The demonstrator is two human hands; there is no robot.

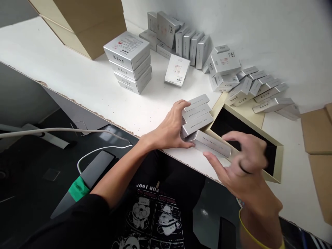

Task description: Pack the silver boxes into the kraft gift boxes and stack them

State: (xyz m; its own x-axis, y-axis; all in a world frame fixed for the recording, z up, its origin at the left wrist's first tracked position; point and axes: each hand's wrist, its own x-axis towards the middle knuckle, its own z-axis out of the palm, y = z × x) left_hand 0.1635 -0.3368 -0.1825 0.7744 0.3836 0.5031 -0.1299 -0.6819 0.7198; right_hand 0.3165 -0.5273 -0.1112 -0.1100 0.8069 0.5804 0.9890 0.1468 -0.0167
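Note:
My left hand [172, 126] is wrapped along the left ends of a row of several small silver boxes [197, 123], thumb at the near end and fingers at the far end. The nearest silver box [211, 143] juts out to the right of the others. Around that box's right end, my right hand [241, 160] has its thumb and index finger spread apart. This hand is blurred, and whether it touches the box I cannot tell. Just beyond it lies an open cream box [278, 162] with a dark interior, partly hidden by my right hand.
A stack of silver boxes [129, 64] stands at left near a large brown carton [85, 27]. One silver box [177, 69] lies alone. More silver boxes [193, 46] line the wall, others [259, 86] lean behind the cream box. Brown cardboard [317, 135] is at right. The table edge [121, 128] is close.

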